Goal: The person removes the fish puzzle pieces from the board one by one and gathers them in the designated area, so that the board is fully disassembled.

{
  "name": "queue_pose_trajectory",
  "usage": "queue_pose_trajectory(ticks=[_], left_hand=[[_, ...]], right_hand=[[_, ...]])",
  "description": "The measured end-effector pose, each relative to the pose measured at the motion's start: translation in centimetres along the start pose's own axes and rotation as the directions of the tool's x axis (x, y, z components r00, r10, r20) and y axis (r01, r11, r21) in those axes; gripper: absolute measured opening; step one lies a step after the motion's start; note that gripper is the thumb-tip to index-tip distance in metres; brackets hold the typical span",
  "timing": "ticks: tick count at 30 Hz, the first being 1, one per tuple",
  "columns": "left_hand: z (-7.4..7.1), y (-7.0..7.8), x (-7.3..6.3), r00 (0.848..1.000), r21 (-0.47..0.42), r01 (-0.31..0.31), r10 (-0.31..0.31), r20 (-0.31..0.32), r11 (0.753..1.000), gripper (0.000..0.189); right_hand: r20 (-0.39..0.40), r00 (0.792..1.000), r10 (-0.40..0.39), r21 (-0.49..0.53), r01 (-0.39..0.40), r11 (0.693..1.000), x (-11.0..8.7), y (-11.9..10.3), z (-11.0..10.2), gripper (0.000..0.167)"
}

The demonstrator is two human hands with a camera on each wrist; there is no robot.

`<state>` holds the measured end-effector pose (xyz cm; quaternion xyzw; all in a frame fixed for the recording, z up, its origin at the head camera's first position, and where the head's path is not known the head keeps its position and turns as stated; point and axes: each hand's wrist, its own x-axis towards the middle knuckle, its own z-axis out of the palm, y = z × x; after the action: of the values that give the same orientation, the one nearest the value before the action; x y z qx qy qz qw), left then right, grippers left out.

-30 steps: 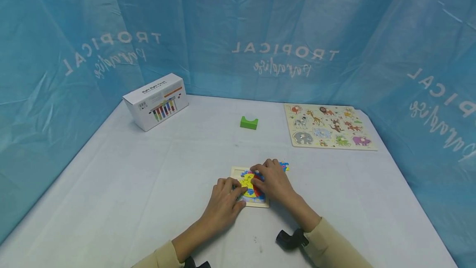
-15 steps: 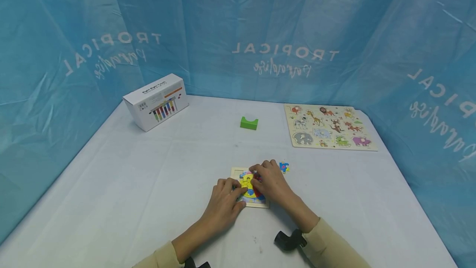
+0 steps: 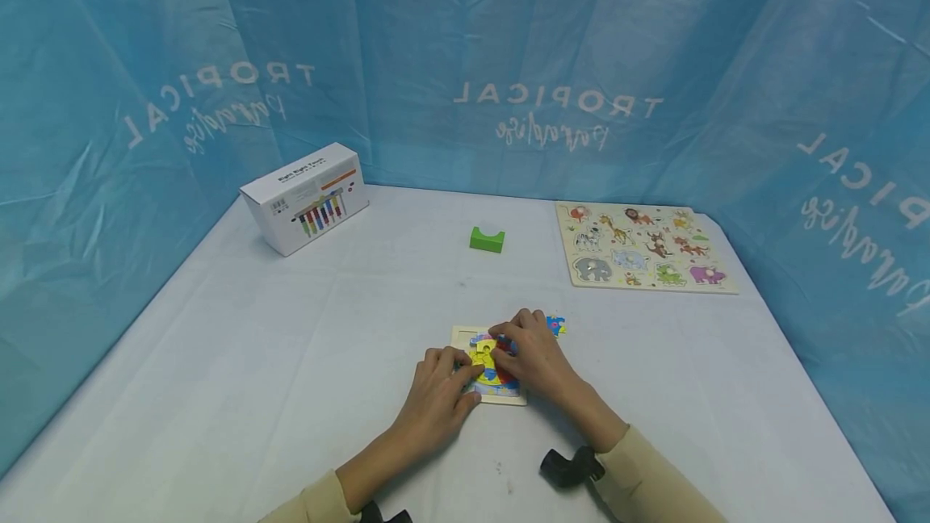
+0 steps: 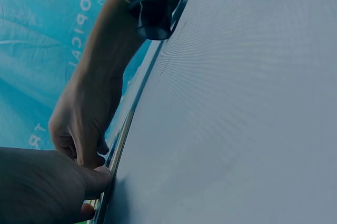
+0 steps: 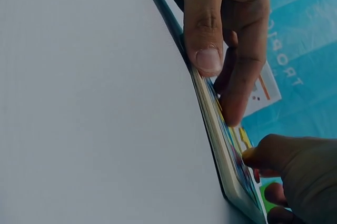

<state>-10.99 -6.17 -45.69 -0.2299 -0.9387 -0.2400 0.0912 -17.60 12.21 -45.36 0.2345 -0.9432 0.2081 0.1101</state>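
In the head view a small wooden jigsaw puzzle board [image 3: 501, 399] with a yellow, red and blue picture lies between both hands. My left hand [image 3: 433, 398] holds the board at its left side, the thumb at the front edge and the index finger on the yellow part. My right hand [image 3: 536, 355] bends over the board's right side and pinches a puzzle piece [image 5: 256, 175] showing red, mostly hidden by the fingers. A loose blue puzzle piece [image 3: 555, 325] lies just behind the right hand. In the left wrist view the board is edge-on, mostly covered by the hands.
Farther back stands a green block [image 3: 487, 240] with a curved notch. A wooden animal puzzle [image 3: 647, 248] lies at the back right, and a white box [image 3: 305, 198] at the back left. Blue curtains enclose the white table [image 3: 218, 394].
My right hand dips slightly toward me at half a second ago, then returns, again partly covering the loose blue piece. The left hand and the board keep their places.
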Motion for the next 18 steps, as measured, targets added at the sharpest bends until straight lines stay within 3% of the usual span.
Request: queue_pose_trajectory(ticks=[7, 18], left_hand=[[0.1, 0.0, 0.0, 1.000, -0.007, 0.004, -0.004, -0.004, 1.000, 0.032], [0.2, 0.1, 0.0, 0.999, -0.034, 0.039, -0.039, 0.011, 0.999, 0.035]], right_hand=[[-0.062, 0.998, -0.021, 0.013, 0.022, 1.000, -0.4, 1.3, -1.0, 0.025], [-0.104, 0.995, 0.009, -0.024, -0.012, 1.000, -1.5, 5.0, -3.5, 0.028]])
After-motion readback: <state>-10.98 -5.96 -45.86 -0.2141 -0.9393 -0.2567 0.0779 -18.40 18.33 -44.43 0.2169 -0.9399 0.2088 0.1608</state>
